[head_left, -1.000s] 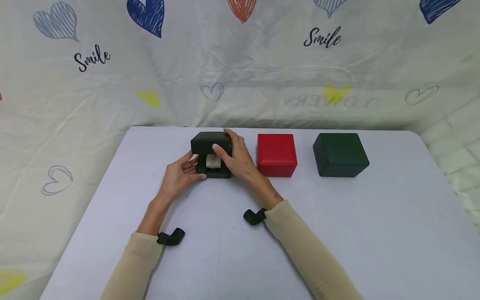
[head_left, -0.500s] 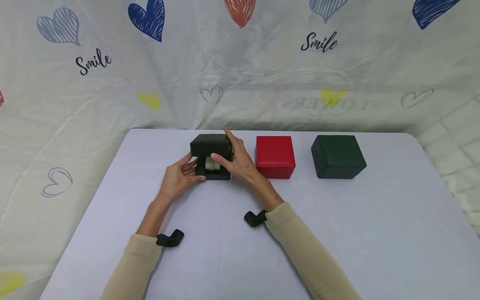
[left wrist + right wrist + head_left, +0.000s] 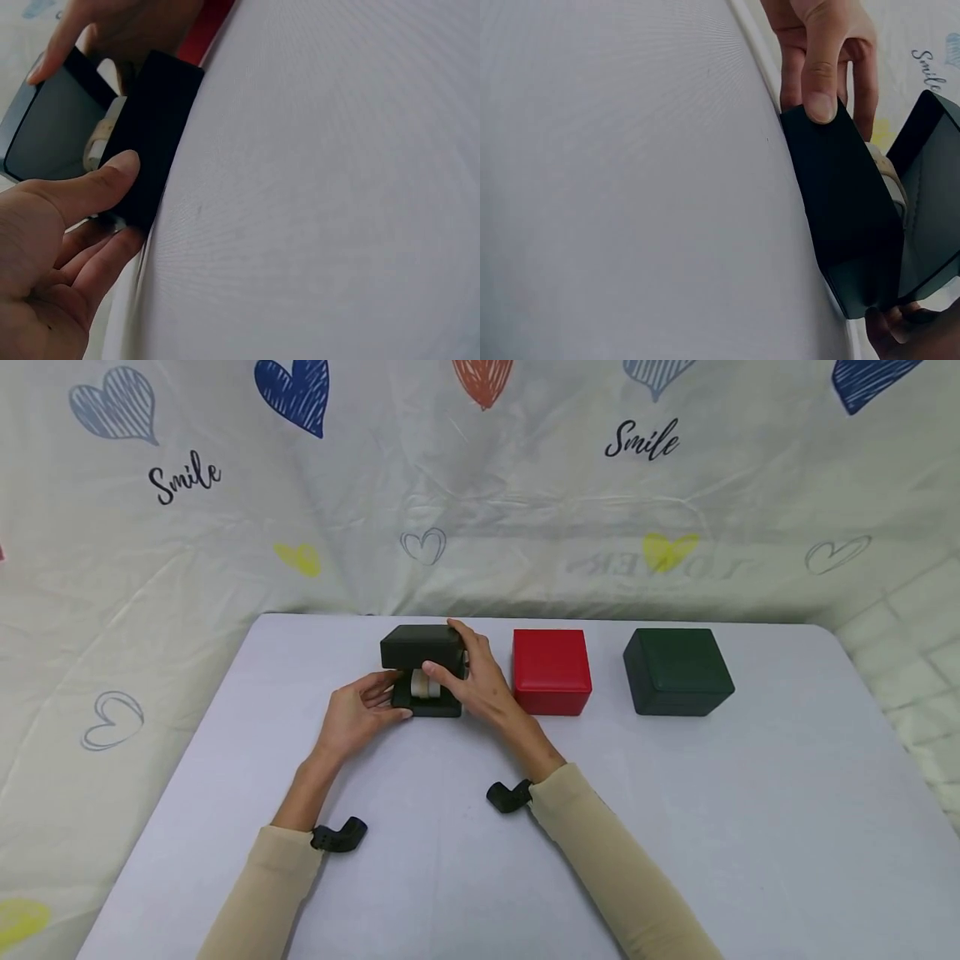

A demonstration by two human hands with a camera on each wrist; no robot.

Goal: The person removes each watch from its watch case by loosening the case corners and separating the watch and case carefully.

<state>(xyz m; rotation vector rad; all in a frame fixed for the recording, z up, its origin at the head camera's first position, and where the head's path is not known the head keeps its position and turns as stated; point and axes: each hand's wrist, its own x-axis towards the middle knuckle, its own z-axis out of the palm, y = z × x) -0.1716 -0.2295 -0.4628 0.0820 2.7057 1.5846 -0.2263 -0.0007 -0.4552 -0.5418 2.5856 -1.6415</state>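
Observation:
A black hinged watch box (image 3: 422, 646) stands near the table's back edge with its lid raised partway. Inside, a pale cushion (image 3: 426, 684) has a beige strap (image 3: 98, 135) wrapped round it. My left hand (image 3: 355, 718) grips the base at its left side, thumb on the front face and the other fingers along the side. With my right hand (image 3: 483, 685) I hold the lid at its right end, the thumb at its front edge and the fingers reaching to the back. In the right wrist view, the lid's grey lining (image 3: 934, 202) shows.
Just right of my right hand sits a closed red box (image 3: 552, 670). Farther right is a closed dark green box (image 3: 678, 670). All stand on a white-covered table (image 3: 637, 827), with a printed curtain (image 3: 525, 527) hanging behind its back edge.
The left index finger has dropped away from the lid's lower left edge to beside the base. The lid stays at about the same angle, and the right hand keeps its hold.

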